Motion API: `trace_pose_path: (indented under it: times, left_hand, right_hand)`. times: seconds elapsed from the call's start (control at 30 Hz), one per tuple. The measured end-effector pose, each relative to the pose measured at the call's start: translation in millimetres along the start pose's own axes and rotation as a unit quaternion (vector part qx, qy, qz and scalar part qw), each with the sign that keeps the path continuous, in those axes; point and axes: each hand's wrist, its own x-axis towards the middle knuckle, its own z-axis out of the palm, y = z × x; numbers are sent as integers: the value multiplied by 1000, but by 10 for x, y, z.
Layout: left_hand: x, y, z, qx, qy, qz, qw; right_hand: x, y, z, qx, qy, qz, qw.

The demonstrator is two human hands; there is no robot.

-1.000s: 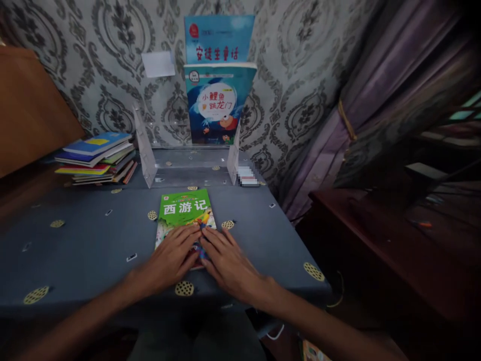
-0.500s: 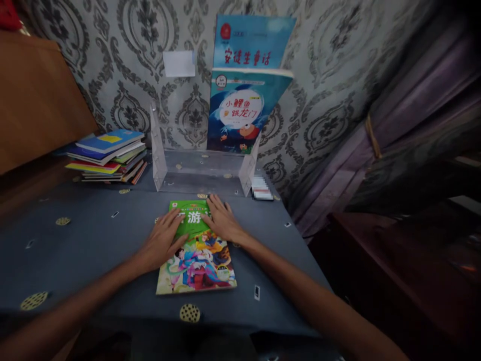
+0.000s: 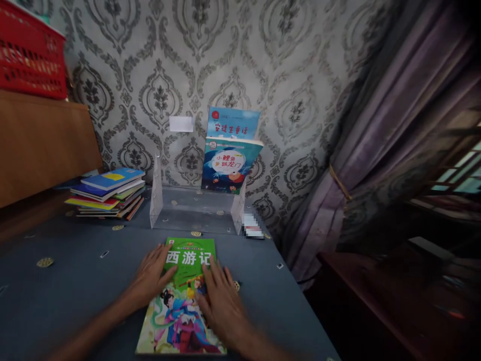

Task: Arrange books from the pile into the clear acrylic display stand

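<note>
A green picture book [image 3: 180,321] lies flat on the dark patterned tabletop [image 3: 90,301], its cover up and its title facing me. Over its left edge rests my left hand [image 3: 152,273], fingers stretched out and pointing away from me. My right hand [image 3: 221,296] lies on the book's right side, its fingers spread and partly covering the cover picture. Beyond the book stands a clear plastic book stand [image 3: 195,220]. Two blue books, a front one [image 3: 225,165] and a taller one [image 3: 235,120] behind it, lean upright in the stand's right part.
A pile of books [image 3: 108,190] sits at the back left, beside a wooden cabinet [image 3: 45,145] with a red basket [image 3: 32,55] on top. Right of the stand lies a small blurred-out item [image 3: 252,225]. A tied purple curtain [image 3: 326,220] hangs past the table's right edge.
My view has tilted up, so everything sits lower in the picture. My right hand has slid back along the book's right side, uncovering the title. The left hand stays at the left edge.
</note>
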Motion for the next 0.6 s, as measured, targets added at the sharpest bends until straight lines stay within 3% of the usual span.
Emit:
trace_pose_path:
  times: [0.1,0.2,0.33,0.43,0.53,0.6]
  left_hand:
    - [38,33,-48,-126,-3,-19,992]
    - [85,112,-111,-290,1,-78,954]
    - [113,294,-208,-482,39,-263,835]
    - [80,478,-278,-565,7,-349,747]
    - [18,641,-308,-610,-51,-373,698]
    - [-18,707,-299,-621,-34,-387,681]
  right_hand:
    - [-263,30,106,13,0,-35,999]
    - [-360,47,137,13,-16,-42,999]
    - [-361,88,151,14,-2,-53,998]
    - [-347,185,268,16,33,-75,996]
    - [-309,315,485,14,55,-83,995]
    - [-278,372,609,15,71,-74,995]
